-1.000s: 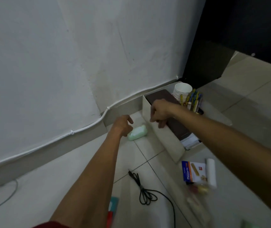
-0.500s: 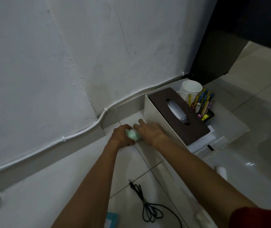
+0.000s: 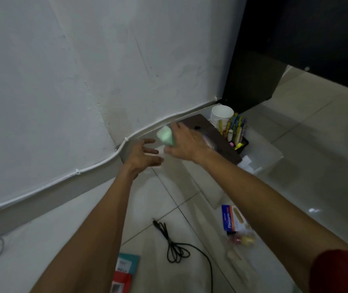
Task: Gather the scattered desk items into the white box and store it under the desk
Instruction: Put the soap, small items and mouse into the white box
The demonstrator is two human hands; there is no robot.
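Observation:
My right hand (image 3: 186, 145) grips a small pale green case (image 3: 165, 136) and holds it lifted just over the left end of the white box (image 3: 192, 182). The box stands on the tiled floor by the wall. It holds a dark brown tissue-box lid (image 3: 219, 142), a stack of white paper cups (image 3: 221, 116) and a black holder of coloured markers (image 3: 237, 131). My left hand (image 3: 142, 156) hovers beside the green case with its fingers spread, holding nothing.
On the floor near me lie a black coiled cable (image 3: 175, 248), a blue and orange plaster box (image 3: 233, 217), a small bag of sweets (image 3: 242, 240), a white stick-like item (image 3: 237, 261) and teal and red booklets (image 3: 124, 273). A dark cabinet (image 3: 253, 81) stands behind the box.
Both hands were on the green case on the floor; now my right hand has lifted it toward the box and my left hand has let go.

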